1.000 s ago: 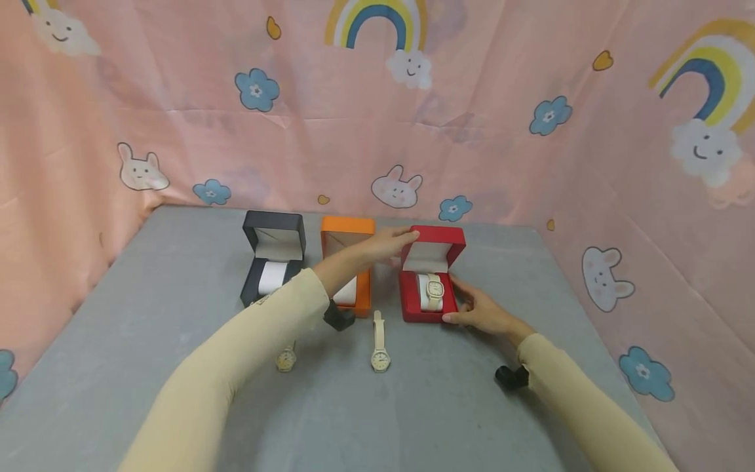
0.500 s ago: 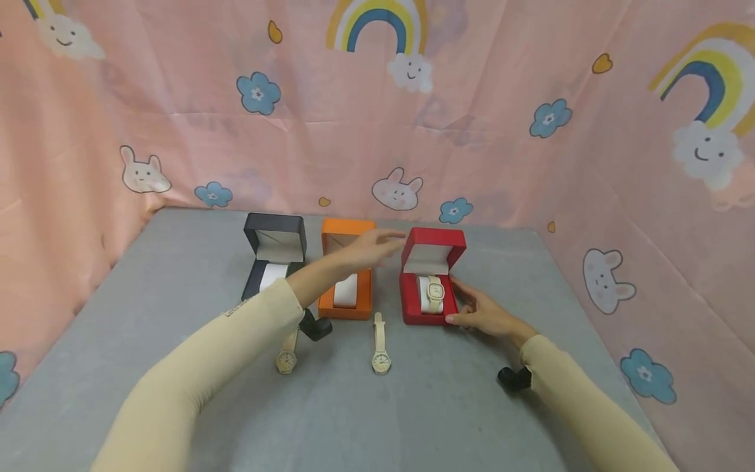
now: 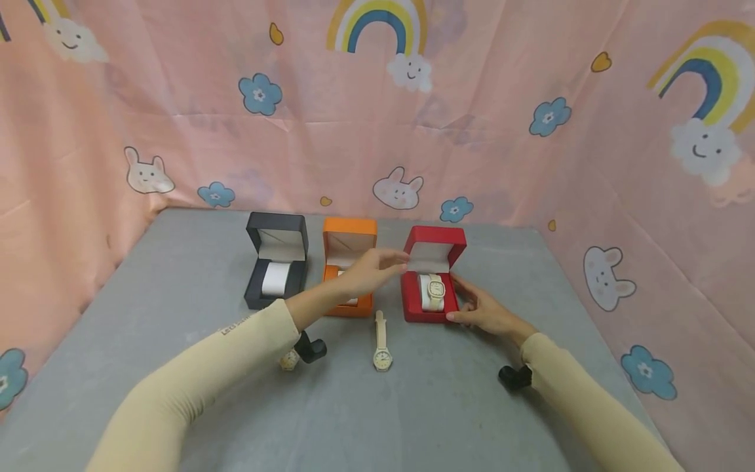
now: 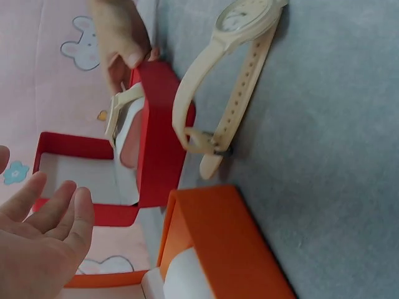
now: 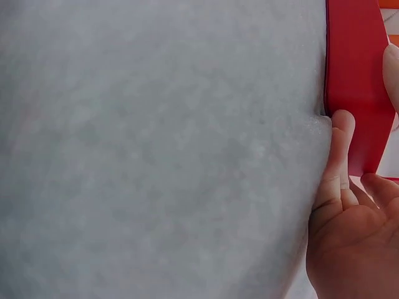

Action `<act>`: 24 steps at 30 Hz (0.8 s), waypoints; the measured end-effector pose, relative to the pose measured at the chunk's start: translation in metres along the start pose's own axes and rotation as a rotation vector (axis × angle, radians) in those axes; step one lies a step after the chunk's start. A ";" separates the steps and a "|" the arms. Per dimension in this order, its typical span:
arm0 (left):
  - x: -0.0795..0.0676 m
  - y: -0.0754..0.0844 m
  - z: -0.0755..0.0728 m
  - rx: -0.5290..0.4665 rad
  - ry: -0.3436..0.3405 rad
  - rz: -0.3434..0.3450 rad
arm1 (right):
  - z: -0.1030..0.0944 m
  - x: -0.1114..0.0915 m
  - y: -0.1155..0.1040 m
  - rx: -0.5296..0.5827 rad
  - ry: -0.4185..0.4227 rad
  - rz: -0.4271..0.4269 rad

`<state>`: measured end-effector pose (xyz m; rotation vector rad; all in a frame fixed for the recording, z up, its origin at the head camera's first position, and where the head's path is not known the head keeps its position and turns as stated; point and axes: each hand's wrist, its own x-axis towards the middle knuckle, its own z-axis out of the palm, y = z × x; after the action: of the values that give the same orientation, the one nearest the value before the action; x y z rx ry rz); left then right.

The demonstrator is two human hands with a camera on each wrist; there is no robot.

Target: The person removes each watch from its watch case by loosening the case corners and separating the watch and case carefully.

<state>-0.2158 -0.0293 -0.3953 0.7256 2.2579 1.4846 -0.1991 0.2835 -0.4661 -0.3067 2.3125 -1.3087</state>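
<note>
A red watch box (image 3: 415, 316) stands with its lid raised at the back right, and a cream-strapped watch (image 3: 436, 290) sits round the white cushion inside. My right hand (image 3: 488, 314) grips the box's right side, thumb at the front corner and fingers along the side; the right wrist view shows the fingers low against the red wall (image 5: 358, 75). My left hand (image 3: 373, 270) hovers left of the raised lid, in front of the orange box (image 3: 350, 225). In the left wrist view its loosely extended fingers (image 4: 80, 227) hold nothing.
An open black watch box (image 3: 255, 288) with a white cushion stands at the left. One cream watch (image 3: 382, 357) lies in front of the orange box. Another watch (image 3: 289, 360) is partly hidden beneath my left forearm. A pink printed curtain (image 3: 495, 151) hangs behind the table.
My left hand has come off the red lid, moving left and then down toward me. The right hand keeps its place on the box.
</note>
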 end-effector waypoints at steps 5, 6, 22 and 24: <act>0.001 -0.002 0.013 0.019 -0.050 -0.008 | 0.000 0.000 0.001 0.010 0.009 -0.016; 0.001 -0.003 0.016 0.023 -0.057 -0.013 | 0.000 0.000 0.001 0.013 0.012 -0.018; 0.019 -0.022 0.034 0.175 -0.054 -0.031 | 0.003 -0.003 0.003 0.035 0.042 -0.053; 0.024 -0.024 0.036 0.232 -0.050 -0.013 | 0.002 -0.003 0.001 0.032 0.036 -0.061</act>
<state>-0.2210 0.0037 -0.4313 0.8019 2.4164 1.1972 -0.1950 0.2840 -0.4674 -0.3481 2.3262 -1.3909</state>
